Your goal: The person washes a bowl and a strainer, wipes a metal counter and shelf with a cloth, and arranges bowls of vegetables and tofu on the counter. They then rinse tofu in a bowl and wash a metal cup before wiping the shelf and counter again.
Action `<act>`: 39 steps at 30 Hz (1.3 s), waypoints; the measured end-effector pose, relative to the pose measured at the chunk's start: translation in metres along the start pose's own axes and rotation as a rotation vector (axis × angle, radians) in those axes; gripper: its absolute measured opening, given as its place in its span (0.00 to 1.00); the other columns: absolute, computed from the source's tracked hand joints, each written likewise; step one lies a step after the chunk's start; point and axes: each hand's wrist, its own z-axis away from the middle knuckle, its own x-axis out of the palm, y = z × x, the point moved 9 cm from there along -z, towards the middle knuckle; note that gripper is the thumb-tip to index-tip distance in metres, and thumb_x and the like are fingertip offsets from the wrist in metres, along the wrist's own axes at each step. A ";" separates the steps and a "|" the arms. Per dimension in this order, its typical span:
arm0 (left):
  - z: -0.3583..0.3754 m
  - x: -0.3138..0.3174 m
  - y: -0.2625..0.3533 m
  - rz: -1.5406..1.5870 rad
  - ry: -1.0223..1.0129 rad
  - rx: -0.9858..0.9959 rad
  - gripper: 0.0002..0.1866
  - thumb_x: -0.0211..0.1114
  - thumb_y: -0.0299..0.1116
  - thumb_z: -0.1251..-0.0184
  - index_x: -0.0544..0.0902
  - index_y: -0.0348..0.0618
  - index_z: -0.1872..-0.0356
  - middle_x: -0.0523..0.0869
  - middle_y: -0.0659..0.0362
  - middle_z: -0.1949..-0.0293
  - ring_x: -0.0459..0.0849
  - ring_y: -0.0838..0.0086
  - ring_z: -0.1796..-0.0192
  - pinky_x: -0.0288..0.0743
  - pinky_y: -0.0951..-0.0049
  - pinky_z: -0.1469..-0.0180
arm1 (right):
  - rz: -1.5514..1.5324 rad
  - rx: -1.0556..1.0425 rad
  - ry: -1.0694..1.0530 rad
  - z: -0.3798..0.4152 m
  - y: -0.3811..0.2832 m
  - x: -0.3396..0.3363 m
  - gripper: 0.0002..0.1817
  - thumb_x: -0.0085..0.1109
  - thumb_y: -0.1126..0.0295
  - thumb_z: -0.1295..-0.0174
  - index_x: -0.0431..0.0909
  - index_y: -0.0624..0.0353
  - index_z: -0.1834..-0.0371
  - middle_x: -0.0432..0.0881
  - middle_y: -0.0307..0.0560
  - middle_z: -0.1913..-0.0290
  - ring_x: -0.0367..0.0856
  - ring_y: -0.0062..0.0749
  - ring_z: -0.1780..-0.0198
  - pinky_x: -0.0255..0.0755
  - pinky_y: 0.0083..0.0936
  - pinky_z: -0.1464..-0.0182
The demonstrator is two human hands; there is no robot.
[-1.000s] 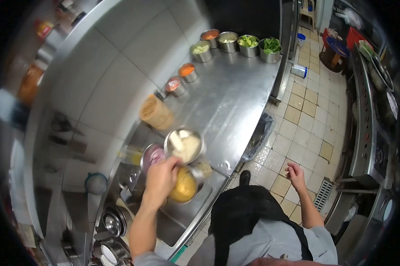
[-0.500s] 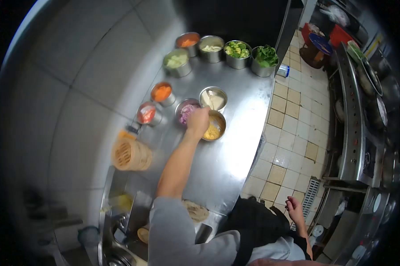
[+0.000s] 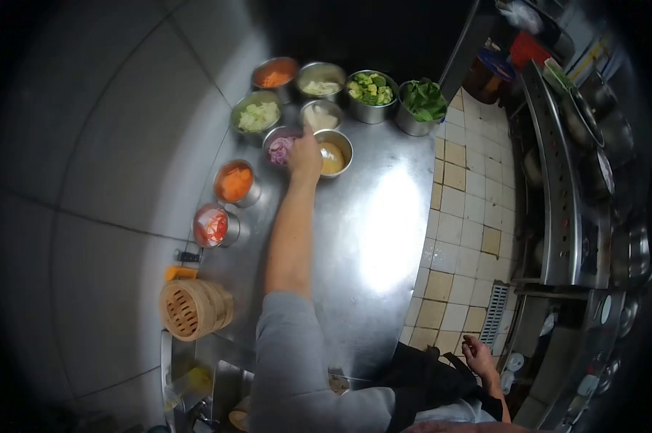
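Observation:
My left hand (image 3: 306,153) is closed on the rims of three metal bowls standing together on the steel counter. One is the bowl of sliced red onion (image 3: 279,149), partly covered by my hand. On its right stands the bowl of yellow, grainy food (image 3: 333,157). Behind these is the bowl of white slices (image 3: 322,115). My fingertips are partly hidden where the rims meet. Low at my right side hangs my right hand (image 3: 477,355), its fingers curled, with nothing visible in them, away from the counter.
Along the back stand metal tins of shredded carrot (image 3: 275,76), pale slices (image 3: 320,87), chopped green vegetable (image 3: 370,89), leafy greens (image 3: 423,101) and pale green pieces (image 3: 258,117). Tins of carrot (image 3: 235,183) and red-white strips (image 3: 212,226) line the wall. A bamboo steamer (image 3: 196,309) sits front left.
My left hand has moved away from me across the counter, and the three bowls have slid with it to the back tins. The view has shifted. My right hand still hangs low.

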 end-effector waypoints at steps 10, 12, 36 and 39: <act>0.190 -0.061 -0.005 0.380 0.298 0.157 0.22 0.54 0.27 0.25 0.72 0.38 0.32 0.83 0.41 0.44 0.82 0.44 0.43 0.77 0.52 0.41 | -0.199 -0.114 -0.074 -0.038 0.001 0.006 0.18 0.56 0.70 0.26 0.76 0.68 0.39 0.88 0.55 0.54 0.88 0.32 0.57 0.81 0.28 0.52; 0.278 -0.043 -0.031 0.367 0.200 0.073 0.19 0.54 0.27 0.25 0.76 0.36 0.36 0.83 0.41 0.42 0.81 0.47 0.40 0.76 0.56 0.38 | -0.215 -0.208 -0.132 -0.047 0.002 0.010 0.18 0.56 0.69 0.26 0.76 0.67 0.39 0.88 0.56 0.54 0.88 0.33 0.59 0.81 0.29 0.54; 1.277 0.201 0.284 0.462 0.013 -1.999 0.23 0.59 0.35 0.35 0.83 0.44 0.40 0.84 0.42 0.42 0.80 0.49 0.36 0.74 0.58 0.34 | 0.440 -1.323 -0.950 -0.047 -0.121 0.149 0.14 0.57 0.67 0.29 0.81 0.67 0.49 0.84 0.51 0.69 0.82 0.32 0.68 0.78 0.30 0.60; 1.304 0.242 0.305 0.638 -0.161 -1.966 0.23 0.60 0.37 0.36 0.84 0.45 0.41 0.84 0.44 0.40 0.80 0.51 0.35 0.73 0.59 0.33 | 0.403 -1.309 -1.064 0.017 -0.090 0.171 0.14 0.57 0.67 0.28 0.81 0.67 0.49 0.86 0.50 0.66 0.83 0.29 0.65 0.77 0.28 0.59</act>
